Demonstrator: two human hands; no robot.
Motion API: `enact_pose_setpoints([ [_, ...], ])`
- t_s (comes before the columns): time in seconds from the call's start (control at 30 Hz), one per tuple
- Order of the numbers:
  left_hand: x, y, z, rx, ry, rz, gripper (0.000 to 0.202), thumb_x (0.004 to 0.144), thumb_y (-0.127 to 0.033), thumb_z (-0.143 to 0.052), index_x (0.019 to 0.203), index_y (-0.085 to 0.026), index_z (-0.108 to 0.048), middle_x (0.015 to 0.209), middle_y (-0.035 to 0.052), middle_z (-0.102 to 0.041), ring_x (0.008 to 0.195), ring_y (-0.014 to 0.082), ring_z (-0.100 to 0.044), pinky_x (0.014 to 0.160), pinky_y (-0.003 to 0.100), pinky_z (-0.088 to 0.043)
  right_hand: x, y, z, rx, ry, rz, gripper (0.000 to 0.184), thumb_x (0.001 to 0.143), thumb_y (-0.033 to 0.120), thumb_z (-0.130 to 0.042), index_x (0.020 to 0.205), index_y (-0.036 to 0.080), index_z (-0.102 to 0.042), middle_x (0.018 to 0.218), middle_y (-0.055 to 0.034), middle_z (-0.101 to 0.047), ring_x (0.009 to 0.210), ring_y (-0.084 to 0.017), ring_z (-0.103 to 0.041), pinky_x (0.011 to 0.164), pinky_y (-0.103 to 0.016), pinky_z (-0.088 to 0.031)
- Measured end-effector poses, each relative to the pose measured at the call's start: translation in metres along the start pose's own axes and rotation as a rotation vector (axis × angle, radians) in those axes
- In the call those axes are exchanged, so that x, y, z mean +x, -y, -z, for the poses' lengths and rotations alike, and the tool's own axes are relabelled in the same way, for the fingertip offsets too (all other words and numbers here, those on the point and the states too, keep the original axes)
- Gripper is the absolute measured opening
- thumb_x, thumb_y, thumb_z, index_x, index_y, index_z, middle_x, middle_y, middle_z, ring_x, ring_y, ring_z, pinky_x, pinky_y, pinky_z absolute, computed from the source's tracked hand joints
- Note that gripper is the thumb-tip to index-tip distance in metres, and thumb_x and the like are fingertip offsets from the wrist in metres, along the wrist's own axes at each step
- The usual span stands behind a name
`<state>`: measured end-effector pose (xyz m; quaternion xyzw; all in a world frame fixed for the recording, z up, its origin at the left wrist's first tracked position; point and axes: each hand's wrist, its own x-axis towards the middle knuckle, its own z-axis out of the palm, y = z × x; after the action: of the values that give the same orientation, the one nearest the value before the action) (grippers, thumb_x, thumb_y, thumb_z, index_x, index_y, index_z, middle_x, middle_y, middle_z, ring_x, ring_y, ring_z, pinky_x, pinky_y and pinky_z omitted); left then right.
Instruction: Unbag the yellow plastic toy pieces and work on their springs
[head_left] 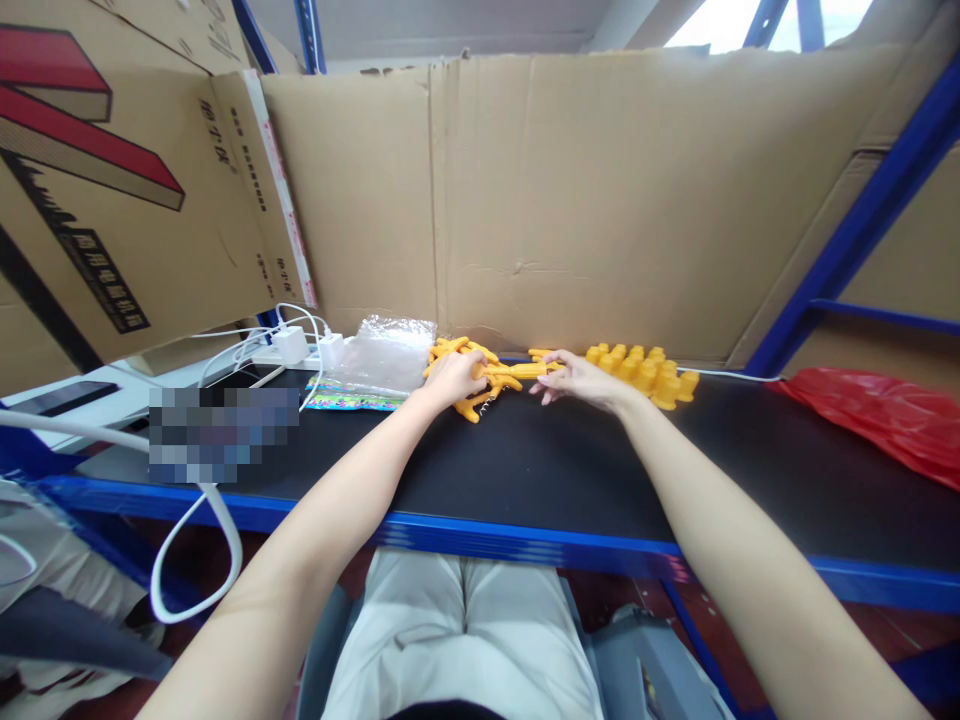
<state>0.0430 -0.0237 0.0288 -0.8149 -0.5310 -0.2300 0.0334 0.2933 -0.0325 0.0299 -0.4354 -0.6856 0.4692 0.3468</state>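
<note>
Both my arms reach forward over a black bench top (540, 470) to a pile of yellow-orange plastic pieces (480, 365) at the back. My left hand (454, 380) is curled round some of the long yellow-orange pieces. My right hand (577, 380) lies beside it with its fingers stretched toward the same pile, touching a long piece (525, 370). To the right of that hand stands a cluster of short yellow-orange blocks (649, 370), apart from my fingers.
A clear plastic bag (386, 355) and a colourful strip lie left of the pile. White chargers and cables (296, 345) sit further left. A red plastic bag (881, 420) lies at the right. Cardboard walls (600, 190) close off the back; blue rack frame (862, 225) at right.
</note>
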Motion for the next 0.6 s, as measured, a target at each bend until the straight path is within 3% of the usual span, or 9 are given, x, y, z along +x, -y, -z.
enact_pose_setpoints([
  [0.1,0.000,0.001,0.000,-0.016,-0.008,-0.022,0.029,0.080,-0.038,-0.058,0.104,-0.024,-0.063,0.088,0.0043,-0.068,0.086,0.0230,-0.064,0.076,0.032,-0.046,0.001,-0.001,-0.001,-0.002,0.017,0.006,0.037,0.082,0.046,-0.066,0.096,0.016,-0.048,0.076,-0.0083,-0.071,0.050,-0.012,-0.062,0.056,-0.028,-0.052],
  [0.23,0.001,0.003,-0.001,-0.019,-0.010,-0.032,0.030,0.079,-0.042,-0.060,0.103,-0.024,-0.063,0.086,0.0040,-0.068,0.084,0.0231,-0.064,0.074,0.032,-0.046,0.004,0.001,-0.008,-0.047,-0.015,-0.094,0.045,0.087,0.060,-0.049,0.085,0.015,-0.052,0.061,-0.0090,-0.068,0.039,-0.011,-0.056,0.042,-0.023,-0.045],
  [0.37,0.001,0.003,-0.002,-0.031,0.000,0.000,0.029,0.079,-0.041,-0.060,0.103,-0.025,-0.063,0.087,0.0036,-0.068,0.085,0.0224,-0.064,0.076,0.032,-0.045,0.004,0.001,-0.009,-0.070,-0.036,-0.139,0.054,0.087,0.066,-0.040,0.081,0.015,-0.056,0.062,-0.0099,-0.068,0.041,-0.011,-0.057,0.040,-0.020,-0.045],
  [0.43,0.002,0.004,-0.003,-0.041,-0.002,0.009,0.029,0.079,-0.040,-0.060,0.104,-0.025,-0.063,0.088,0.0034,-0.068,0.086,0.0223,-0.064,0.076,0.032,-0.045,0.004,-0.001,-0.006,-0.074,-0.024,-0.118,0.049,0.084,0.062,-0.053,0.091,0.014,-0.059,0.076,-0.0117,-0.071,0.051,-0.012,-0.063,0.046,-0.021,-0.049],
  [0.53,0.003,0.005,-0.004,-0.052,-0.013,-0.002,0.028,0.079,-0.039,-0.060,0.104,-0.025,-0.063,0.087,0.0036,-0.068,0.086,0.0230,-0.064,0.077,0.033,-0.045,0.003,-0.004,0.000,-0.065,-0.039,-0.037,0.052,0.070,0.042,-0.077,0.110,0.016,-0.056,0.098,-0.0112,-0.069,0.067,-0.015,-0.068,0.060,-0.026,-0.056],
  [0.6,0.003,0.005,-0.004,-0.051,-0.017,-0.002,0.028,0.079,-0.039,-0.060,0.103,-0.024,-0.063,0.087,0.0037,-0.068,0.086,0.0235,-0.065,0.076,0.033,-0.045,0.003,-0.005,0.002,-0.046,-0.050,0.001,0.057,0.066,0.034,-0.081,0.113,0.018,-0.054,0.100,-0.0089,-0.068,0.071,-0.015,-0.068,0.066,-0.029,-0.056],
])
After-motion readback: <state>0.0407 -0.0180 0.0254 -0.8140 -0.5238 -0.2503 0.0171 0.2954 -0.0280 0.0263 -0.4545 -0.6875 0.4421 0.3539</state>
